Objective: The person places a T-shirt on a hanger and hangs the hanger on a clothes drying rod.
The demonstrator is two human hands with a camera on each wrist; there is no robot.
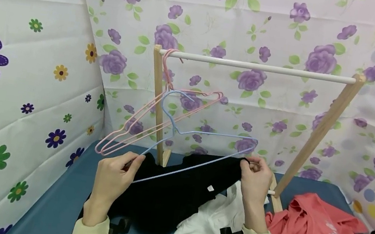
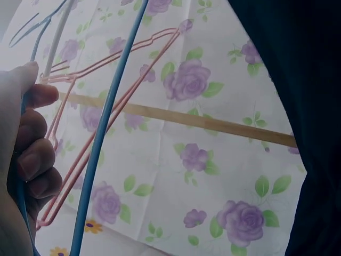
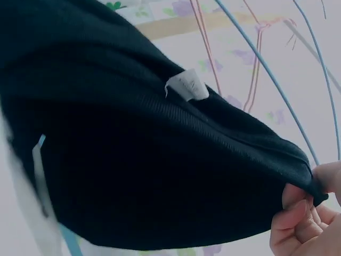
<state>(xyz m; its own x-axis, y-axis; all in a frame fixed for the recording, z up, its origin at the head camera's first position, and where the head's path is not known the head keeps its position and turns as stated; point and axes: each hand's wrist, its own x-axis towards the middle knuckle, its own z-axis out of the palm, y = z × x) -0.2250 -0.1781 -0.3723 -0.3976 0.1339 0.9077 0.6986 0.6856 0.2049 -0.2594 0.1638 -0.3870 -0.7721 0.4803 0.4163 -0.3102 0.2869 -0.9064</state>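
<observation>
A blue clothes hanger (image 1: 190, 168) is held up in front of the rack, its hook upward. My left hand (image 1: 114, 178) grips its left arm; in the left wrist view curled fingers (image 2: 37, 160) wrap around the blue bar. Below and behind the hanger hangs a black garment (image 1: 165, 198) with a white label (image 3: 189, 85) inside its ribbed edge. My right hand (image 1: 255, 182) pinches that edge at the upper right, close beneath the hanger's right end. Whether the left hand also holds cloth is hidden.
A wooden rack with a white rail (image 1: 259, 67) stands behind. Pink hangers (image 1: 137, 116) hang at its left end. A white garment (image 1: 209, 232) lies below the black one, and a coral-red garment (image 1: 315, 231) lies at right on the blue tabletop (image 1: 61, 195).
</observation>
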